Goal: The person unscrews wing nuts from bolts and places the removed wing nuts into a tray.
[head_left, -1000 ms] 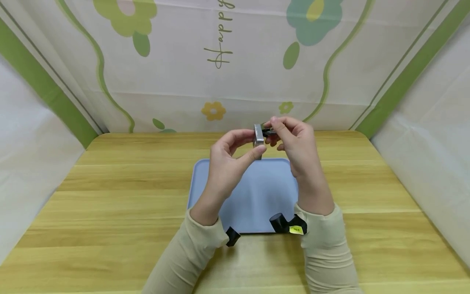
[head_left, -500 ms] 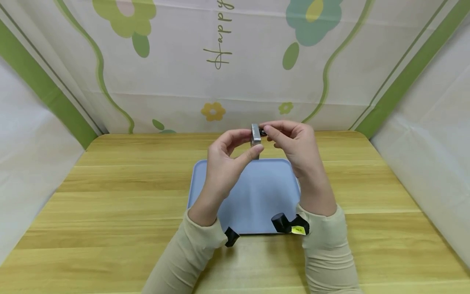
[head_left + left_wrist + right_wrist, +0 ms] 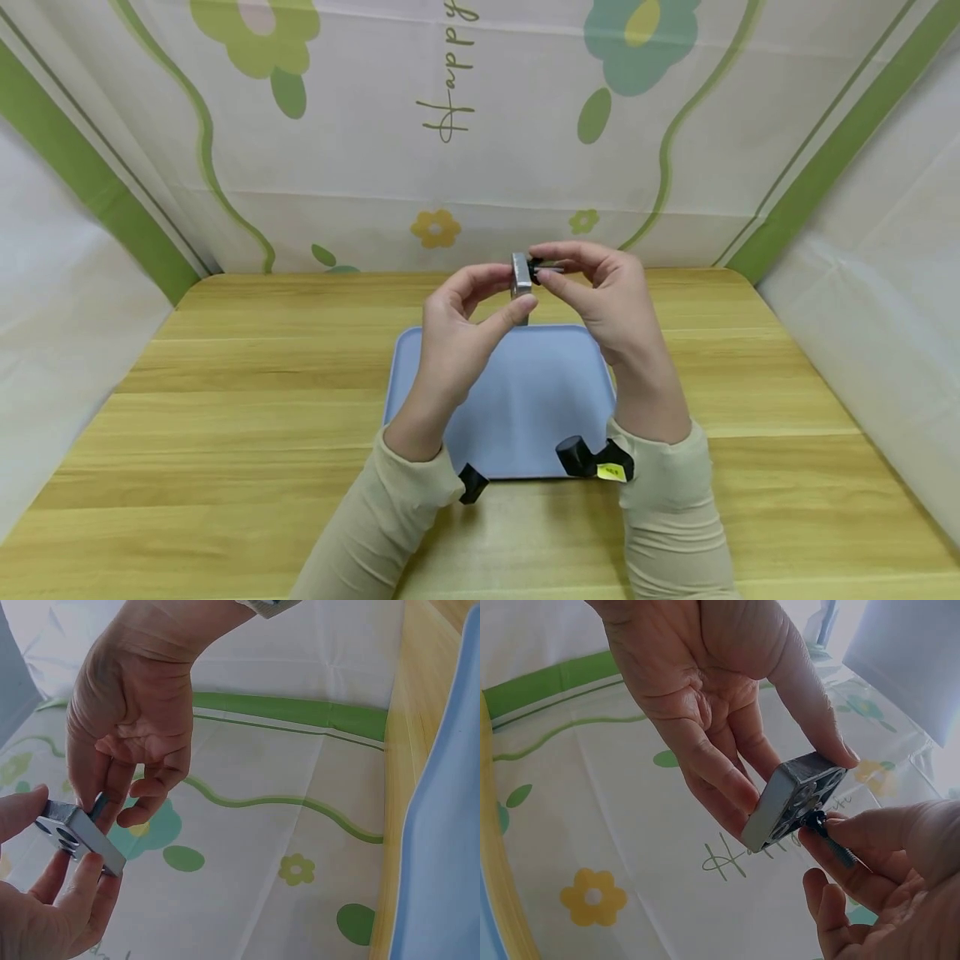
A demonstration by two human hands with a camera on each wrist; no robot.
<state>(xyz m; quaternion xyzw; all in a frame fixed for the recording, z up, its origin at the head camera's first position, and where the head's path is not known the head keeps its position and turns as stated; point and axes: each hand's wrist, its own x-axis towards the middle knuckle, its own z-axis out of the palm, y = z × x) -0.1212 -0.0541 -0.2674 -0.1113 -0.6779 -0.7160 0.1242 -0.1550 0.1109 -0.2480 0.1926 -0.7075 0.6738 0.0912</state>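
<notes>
My left hand (image 3: pixel 461 333) grips a grey metal block (image 3: pixel 521 275) by its edges, thumb at the near edge and fingers at the far one, above the back of the tray. Round holes show in one face in the left wrist view; the opposite face, in the right wrist view, has several ringed recesses. Against that recessed face sits a small dark fitting with a threaded screw (image 3: pixel 840 851) pointing away from the block. My right hand (image 3: pixel 611 300) pinches this piece between thumb and forefinger, its other fingers loosely bent. The fingertips partly hide the fitting.
A light blue tray (image 3: pixel 525 417) lies on the wooden table (image 3: pixel 247 433) beneath both hands. Behind the table hangs a white cloth (image 3: pixel 517 167) with printed flowers; white side panels enclose left and right. Black camera mounts (image 3: pixel 573 457) stick out at the wrists.
Both hands have shifted slightly left with the block. The right thumb and forefinger have changed position on the fitting; the threaded shank, covered half a second ago, shows between them now.
</notes>
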